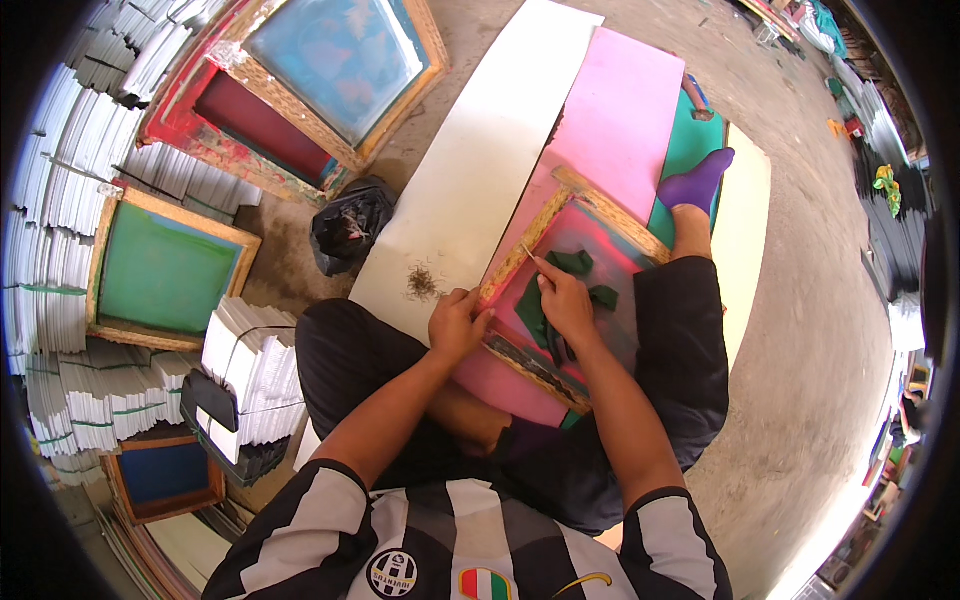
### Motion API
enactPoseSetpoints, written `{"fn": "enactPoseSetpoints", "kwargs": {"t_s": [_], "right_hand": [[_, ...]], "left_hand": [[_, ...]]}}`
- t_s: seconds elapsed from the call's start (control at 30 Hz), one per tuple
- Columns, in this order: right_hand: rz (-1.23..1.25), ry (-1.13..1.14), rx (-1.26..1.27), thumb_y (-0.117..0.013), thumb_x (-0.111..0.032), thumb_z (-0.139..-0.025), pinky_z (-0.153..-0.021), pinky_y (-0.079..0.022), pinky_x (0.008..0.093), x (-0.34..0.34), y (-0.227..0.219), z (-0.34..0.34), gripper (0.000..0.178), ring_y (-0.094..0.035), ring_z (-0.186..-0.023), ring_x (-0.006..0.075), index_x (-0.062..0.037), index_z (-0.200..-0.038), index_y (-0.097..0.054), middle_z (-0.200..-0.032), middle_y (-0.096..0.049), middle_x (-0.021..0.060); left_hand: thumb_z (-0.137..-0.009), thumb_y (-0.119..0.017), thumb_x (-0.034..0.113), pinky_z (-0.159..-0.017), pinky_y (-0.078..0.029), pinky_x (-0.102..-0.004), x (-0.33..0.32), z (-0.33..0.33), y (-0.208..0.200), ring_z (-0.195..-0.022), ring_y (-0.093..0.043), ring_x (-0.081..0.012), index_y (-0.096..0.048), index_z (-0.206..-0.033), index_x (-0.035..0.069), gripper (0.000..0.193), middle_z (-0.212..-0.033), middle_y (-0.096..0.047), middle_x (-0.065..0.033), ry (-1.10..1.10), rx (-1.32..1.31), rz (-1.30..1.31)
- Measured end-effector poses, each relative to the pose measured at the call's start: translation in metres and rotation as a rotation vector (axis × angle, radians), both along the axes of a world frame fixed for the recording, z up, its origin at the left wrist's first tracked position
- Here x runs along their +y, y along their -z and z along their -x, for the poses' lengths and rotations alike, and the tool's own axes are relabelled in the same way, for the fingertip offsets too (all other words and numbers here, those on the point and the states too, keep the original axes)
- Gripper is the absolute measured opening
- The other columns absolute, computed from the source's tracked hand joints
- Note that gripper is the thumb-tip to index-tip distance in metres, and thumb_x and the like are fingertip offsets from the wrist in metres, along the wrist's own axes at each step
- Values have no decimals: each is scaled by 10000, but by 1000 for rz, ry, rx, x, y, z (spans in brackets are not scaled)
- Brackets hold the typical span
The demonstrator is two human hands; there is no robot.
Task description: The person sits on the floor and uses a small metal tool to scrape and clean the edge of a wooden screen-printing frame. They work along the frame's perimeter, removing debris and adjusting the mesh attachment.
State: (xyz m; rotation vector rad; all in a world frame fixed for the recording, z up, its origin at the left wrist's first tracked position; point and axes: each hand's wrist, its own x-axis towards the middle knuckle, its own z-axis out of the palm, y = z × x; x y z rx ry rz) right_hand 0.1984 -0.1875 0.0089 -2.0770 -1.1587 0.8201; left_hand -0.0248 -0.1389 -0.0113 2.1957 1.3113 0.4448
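Head view: left hand (458, 325) clamps the near edge of the wooden screen frame (513, 262), fingers closed over it. Right hand (563, 297) pinches a thin stick (529, 253), tip beyond the fingertips at the frame's inner corner. Advise firm bracing, short controlled strokes along the mesh edge.

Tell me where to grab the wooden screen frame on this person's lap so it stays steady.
Grip the wooden screen frame by its near left rail, coming from the left, where the left hand already holds it. That rail is bare wood and clear of the mesh. The right hand is working inside the frame with a thin tool.
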Motion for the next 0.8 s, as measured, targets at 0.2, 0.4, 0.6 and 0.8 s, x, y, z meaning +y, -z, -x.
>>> {"fn": "enactPoseSetpoints", "kwargs": {"t_s": [0.2,0.4,0.6,0.8], "right_hand": [[56,-10,47,-595,-249,-1011,-907,-539,526,5,-8,0,379,-680,-1051,454,-280,-1382,-669,-1111,-728,216],[7,11,26,-591,-241,-1003,-934,-533,531,12,-7,3,383,-682,-1080,445,-231,-1376,-677,-1140,-726,223],[182,-221,-120,-574,-212,-952,-975,-539,501,62,-17,-21,365,-694,-1098,427,-75,-1251,-734,-1159,-720,253],[403,-394,-301,-558,-212,-934,-954,-546,527,99,-38,-17,352,-706,-1059,431,-68,-1190,-754,-1139,-727,254]], "left_hand": [[-858,-790,297,-803,-541,-443,1,2,2,-920,-648,-336,-712,-1248,62,462,-955,-661,-104,16,18,-21],[-865,-785,299,-811,-540,-454,0,1,-4,-930,-653,-343,-705,-1267,69,470,-952,-657,-109,19,33,0],[-864,-786,306,-813,-537,-461,1,-1,-7,-924,-657,-343,-712,-1236,68,448,-943,-660,-112,25,58,-11],[-869,-782,319,-809,-537,-462,4,2,-12,-929,-656,-347,-719,-1216,71,432,-951,-665,-119,32,46,86]]}}
